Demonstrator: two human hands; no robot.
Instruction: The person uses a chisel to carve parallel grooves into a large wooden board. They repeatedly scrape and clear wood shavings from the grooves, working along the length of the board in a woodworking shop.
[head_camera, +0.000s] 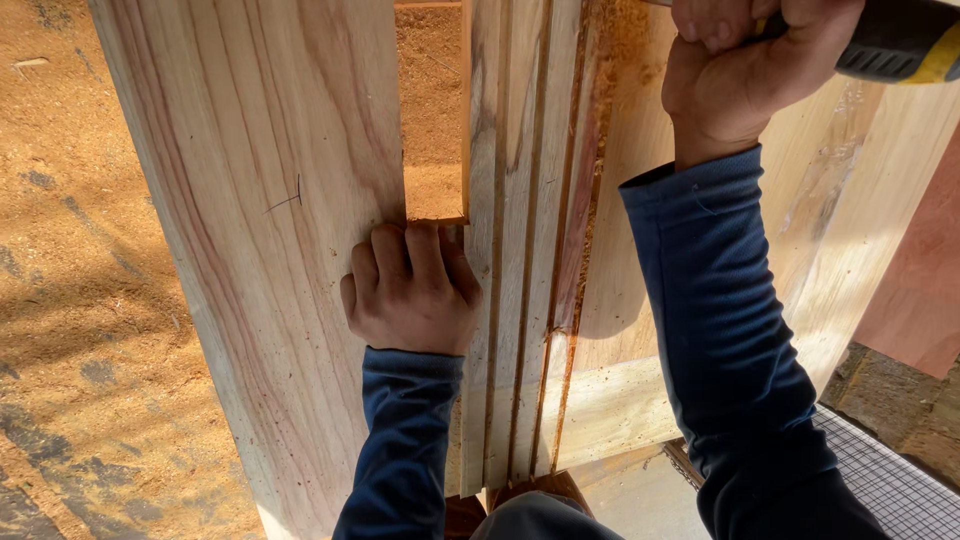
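While my left hand (410, 290) clamps shut on the notched plank (270, 200), right hand (740, 70) grips power tool (895, 40) beside it; slip risks knuckles, I reckon.

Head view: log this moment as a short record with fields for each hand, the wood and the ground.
left hand: fist pressed on the wooden panel, just below a rectangular cut-out
right hand: gripping a black and yellow power tool
wood: pale planks, grooved slats beside the cut-out
sleeves: dark blue
ground: covered in sawdust
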